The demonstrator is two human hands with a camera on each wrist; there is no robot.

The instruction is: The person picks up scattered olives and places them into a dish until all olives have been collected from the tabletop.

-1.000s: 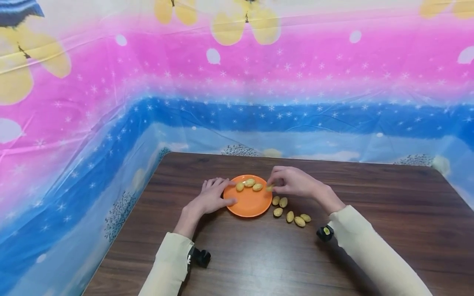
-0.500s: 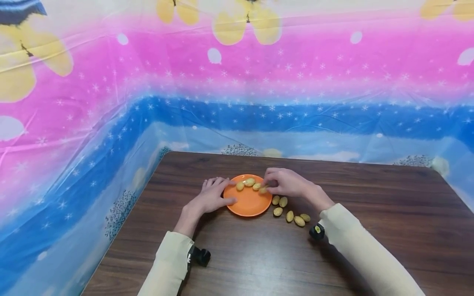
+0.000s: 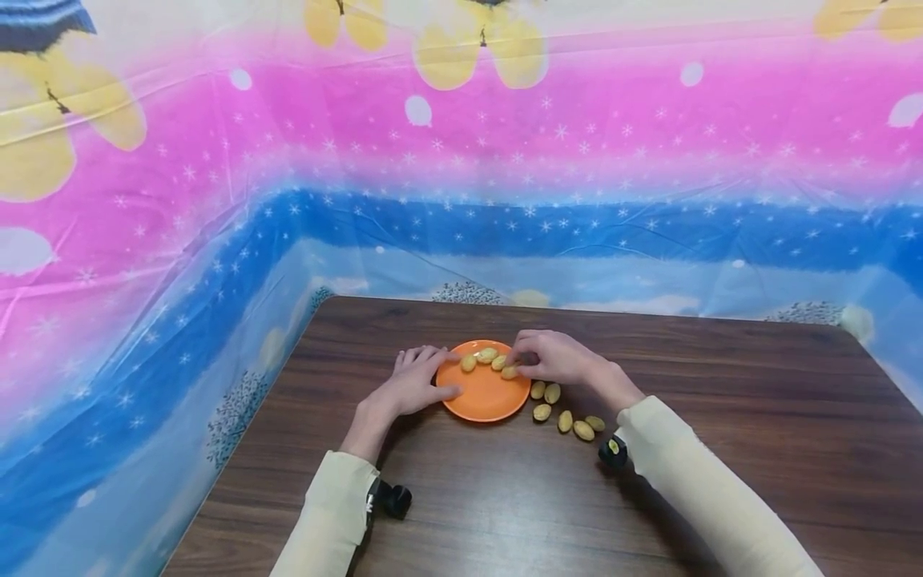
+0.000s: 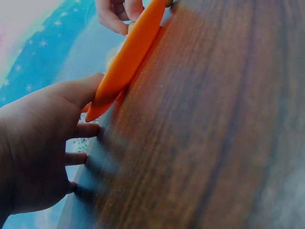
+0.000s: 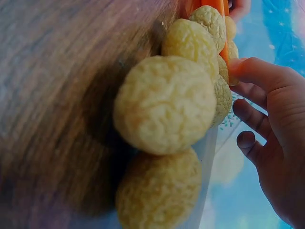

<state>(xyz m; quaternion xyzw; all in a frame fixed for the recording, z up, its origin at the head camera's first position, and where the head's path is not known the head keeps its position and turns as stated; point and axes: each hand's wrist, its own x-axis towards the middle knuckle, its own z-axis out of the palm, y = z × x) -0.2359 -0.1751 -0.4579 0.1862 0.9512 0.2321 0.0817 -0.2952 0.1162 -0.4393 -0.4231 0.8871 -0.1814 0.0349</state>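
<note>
An orange plate (image 3: 483, 401) lies on the table with several wrinkled, yellow, oval fruits on it, one of them a plate fruit (image 3: 469, 364) near the far rim. My left hand (image 3: 414, 383) rests at the plate's left edge, its thumb and index finger spread over the rim; in the left wrist view the other fingers of this hand (image 4: 38, 138) stretch out beside the plate. Over the right rim, my right hand (image 3: 558, 357) pinches another oval fruit (image 3: 509, 373) low at the plate's surface. In the right wrist view its fingertips are partly hidden behind nearer fruits (image 5: 164, 105).
Several more oval fruits (image 3: 566, 421) lie on the dark wooden table (image 3: 490, 497), just right of the plate and towards the front. A black wrist camera (image 3: 397, 501) sits at each cuff. Behind the table hangs a pink and blue patterned cloth (image 3: 461, 232).
My right hand has moved left over the plate's rim, bringing its fruit down beside the others there. The left hand and the fruits on the table have stayed in place.
</note>
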